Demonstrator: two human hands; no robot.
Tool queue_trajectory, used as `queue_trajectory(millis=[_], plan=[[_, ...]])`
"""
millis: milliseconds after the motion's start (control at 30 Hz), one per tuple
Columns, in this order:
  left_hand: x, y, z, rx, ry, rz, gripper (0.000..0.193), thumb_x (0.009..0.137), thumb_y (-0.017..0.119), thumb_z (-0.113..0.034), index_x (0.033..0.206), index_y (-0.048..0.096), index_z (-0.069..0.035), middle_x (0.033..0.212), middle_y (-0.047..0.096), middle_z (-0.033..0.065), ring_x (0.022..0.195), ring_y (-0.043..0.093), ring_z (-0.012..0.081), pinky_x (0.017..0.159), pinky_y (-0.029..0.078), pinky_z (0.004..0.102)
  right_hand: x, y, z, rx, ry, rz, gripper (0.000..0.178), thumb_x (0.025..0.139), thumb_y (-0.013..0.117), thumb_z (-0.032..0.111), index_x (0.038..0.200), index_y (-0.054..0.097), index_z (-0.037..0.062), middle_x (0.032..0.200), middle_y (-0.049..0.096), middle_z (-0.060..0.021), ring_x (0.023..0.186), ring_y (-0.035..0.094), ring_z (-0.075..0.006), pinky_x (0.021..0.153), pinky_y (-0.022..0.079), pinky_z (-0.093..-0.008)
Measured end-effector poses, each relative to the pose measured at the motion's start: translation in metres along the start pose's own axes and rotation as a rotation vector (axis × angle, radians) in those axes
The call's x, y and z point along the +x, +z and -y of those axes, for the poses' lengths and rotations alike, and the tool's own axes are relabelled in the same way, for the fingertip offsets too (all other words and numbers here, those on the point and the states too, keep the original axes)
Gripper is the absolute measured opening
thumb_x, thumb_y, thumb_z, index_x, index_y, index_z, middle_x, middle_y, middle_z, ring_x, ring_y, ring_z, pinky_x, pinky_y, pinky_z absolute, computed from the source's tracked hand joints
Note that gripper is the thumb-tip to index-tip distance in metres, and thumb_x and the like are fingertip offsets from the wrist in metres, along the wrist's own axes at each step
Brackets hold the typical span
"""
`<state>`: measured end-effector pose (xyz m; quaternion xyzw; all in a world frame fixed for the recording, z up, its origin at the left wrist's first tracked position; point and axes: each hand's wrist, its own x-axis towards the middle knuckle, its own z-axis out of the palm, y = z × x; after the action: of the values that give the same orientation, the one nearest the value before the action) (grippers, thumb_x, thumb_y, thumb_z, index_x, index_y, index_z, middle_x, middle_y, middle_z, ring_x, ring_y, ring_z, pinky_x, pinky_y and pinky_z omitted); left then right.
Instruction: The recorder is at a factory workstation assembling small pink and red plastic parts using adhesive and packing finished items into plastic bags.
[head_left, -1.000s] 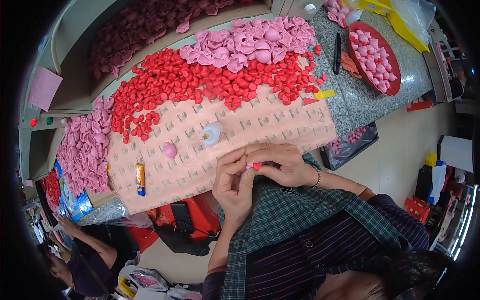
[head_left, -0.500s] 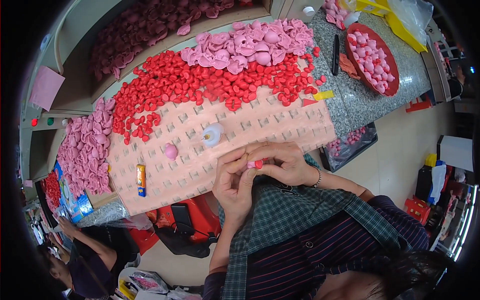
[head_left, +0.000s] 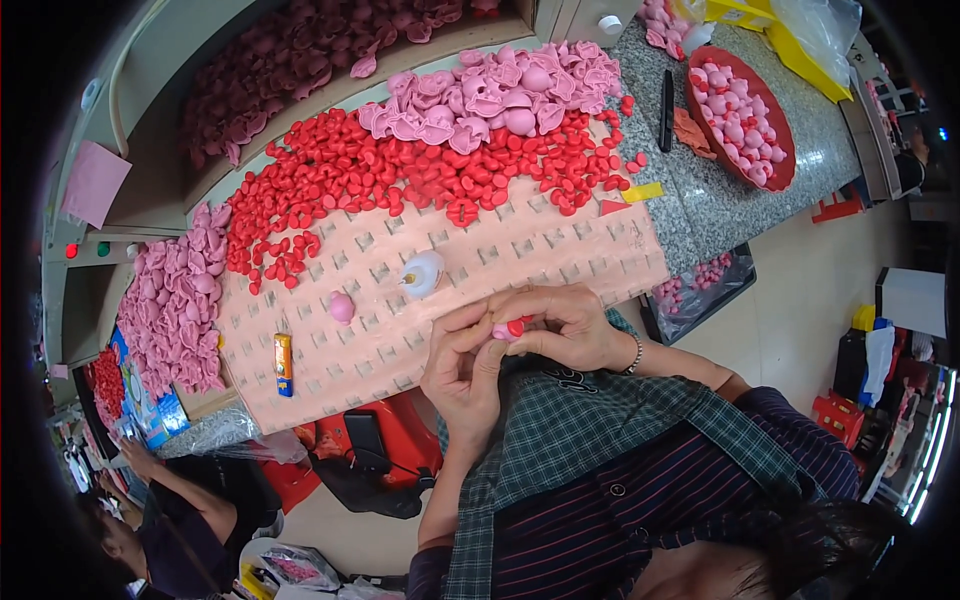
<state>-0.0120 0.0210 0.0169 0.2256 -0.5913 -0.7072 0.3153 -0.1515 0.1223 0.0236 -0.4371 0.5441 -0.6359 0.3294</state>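
Both hands meet over the near edge of the table, in front of a green checked apron. Between the fingertips of my left hand [head_left: 463, 372] and my right hand [head_left: 572, 328] is a small pink moulded piece [head_left: 501, 331] with a red bean-shaped piece [head_left: 517, 327] against it. Thumbs and forefingers pinch the pair from both sides, partly hiding it. Beyond my hands a translucent squeeze bottle [head_left: 426, 273] lies on the peach patterned mat [head_left: 480, 255]. One pink rounded piece [head_left: 341, 307] rests left of the bottle.
Red pieces [head_left: 330, 165] and pink pieces [head_left: 500, 90] are heaped at the back; more pink ones [head_left: 175, 300] lie left. An orange-and-blue tube [head_left: 284, 365] lies near the front left. Right are a black pen-like tool [head_left: 667, 112] and a filled red bowl [head_left: 779, 113]. Another person [head_left: 185, 505] sits left.
My hands stay together at nearly the same place. The pink piece and its red part appear slightly turned between my fingertips. The view has shifted a little.
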Motion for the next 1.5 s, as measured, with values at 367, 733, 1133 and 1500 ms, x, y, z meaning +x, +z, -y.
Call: queue_trajectory(millis=[367, 733, 1133, 1500], plan=[[-0.001, -0.004, 0.005, -0.119, -0.014, 0.015, 0.020, 0.088, 0.072, -0.001, 0.107, 0.068, 0.003, 0.120, 0.057, 0.0130, 0.106, 0.060, 0.0177, 0.089, 0.050, 0.0289, -0.005, -0.002, -0.009, 0.271, 0.118, 0.040, 0.032, 0.087, 0.066, -0.007, 0.118, 0.061, -0.0013, 0.121, 0.062, -0.0132, 0.098, 0.065, -0.0167, 0.076, 0.057, -0.0275], [0.001, -0.002, 0.009, -0.210, 0.020, 0.033, 0.020, 0.087, 0.073, -0.003, 0.105, 0.066, 0.000, 0.122, 0.055, 0.0141, 0.109, 0.058, 0.0190, 0.090, 0.051, 0.0304, 0.001, -0.007, -0.007, 0.429, 0.158, 0.102, 0.036, 0.093, 0.061, -0.003, 0.129, 0.056, -0.0022, 0.131, 0.057, -0.0142, 0.098, 0.064, -0.0158, 0.077, 0.056, -0.0272], [0.001, -0.001, 0.008, -0.209, 0.035, 0.037, 0.018, 0.089, 0.070, -0.001, 0.105, 0.064, 0.000, 0.124, 0.054, 0.0153, 0.108, 0.059, 0.0190, 0.091, 0.050, 0.0309, 0.004, -0.008, -0.011, 0.107, -0.119, 0.133, 0.041, 0.089, 0.063, -0.003, 0.130, 0.058, -0.0017, 0.130, 0.058, -0.0138, 0.102, 0.062, -0.0153, 0.081, 0.053, -0.0255], [0.002, 0.005, 0.002, -0.178, 0.087, 0.049, 0.027, 0.088, 0.068, 0.005, 0.114, 0.061, 0.001, 0.127, 0.051, 0.0182, 0.116, 0.057, 0.0238, 0.096, 0.050, 0.0341, -0.007, 0.006, -0.020, 0.452, 0.016, 0.009, 0.038, 0.089, 0.066, -0.005, 0.124, 0.051, -0.0025, 0.126, 0.058, -0.0161, 0.116, 0.060, -0.0215, 0.096, 0.053, -0.0332]])
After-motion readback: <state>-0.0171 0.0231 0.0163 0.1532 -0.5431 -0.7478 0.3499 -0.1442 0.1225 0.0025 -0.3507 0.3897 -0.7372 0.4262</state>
